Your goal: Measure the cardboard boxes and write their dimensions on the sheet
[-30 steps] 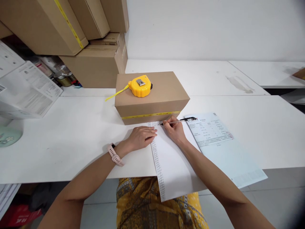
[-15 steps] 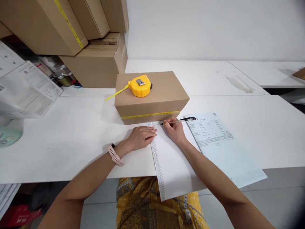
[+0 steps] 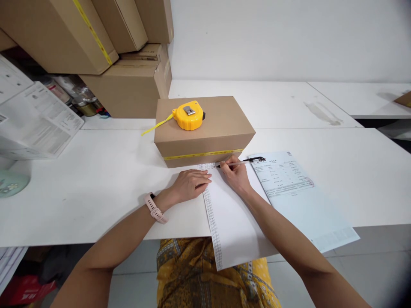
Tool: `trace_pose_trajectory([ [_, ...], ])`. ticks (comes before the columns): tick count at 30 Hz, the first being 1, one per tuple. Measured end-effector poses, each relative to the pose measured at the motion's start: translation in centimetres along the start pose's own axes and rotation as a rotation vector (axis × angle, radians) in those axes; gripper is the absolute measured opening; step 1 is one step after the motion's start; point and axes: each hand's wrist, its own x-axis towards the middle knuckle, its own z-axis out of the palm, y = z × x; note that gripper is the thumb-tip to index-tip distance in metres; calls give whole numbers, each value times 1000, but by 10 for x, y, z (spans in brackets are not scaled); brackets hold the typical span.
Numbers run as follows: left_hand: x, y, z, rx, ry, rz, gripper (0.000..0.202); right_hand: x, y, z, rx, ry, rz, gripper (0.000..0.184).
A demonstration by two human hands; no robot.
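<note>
My right hand (image 3: 236, 173) is closed round a clear pen (image 3: 245, 162) with a black clip end, its tip on a white sheet of paper (image 3: 239, 226) close to the box. Handwriting runs down the sheet's left edge and along its top. My left hand (image 3: 192, 184) lies flat with fingers stretched, fingertips on the sheet's left edge; a pink band circles that wrist. Just beyond both hands stands a brown cardboard box (image 3: 218, 122) with yellow tape along its front. On top of it rests a yellow tape measure (image 3: 189, 115), its strip partly out over the left edge.
A pale blue printed sheet (image 3: 298, 205) lies right of my right forearm, overhanging the front edge of the white table (image 3: 105, 179). Stacked cardboard boxes (image 3: 128, 92) and a white printed carton (image 3: 41, 119) stand at the left, near a green rounded object (image 3: 13, 183).
The pen's upper end has shifted very slightly with my right hand. Everything else looks the same, my left hand included.
</note>
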Motion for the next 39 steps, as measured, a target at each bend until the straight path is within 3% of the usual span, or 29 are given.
trace_pose_trajectory([
  [39, -1, -1, 2, -16, -6, -8, 25, 0, 4, -2, -20, 8, -11, 27],
])
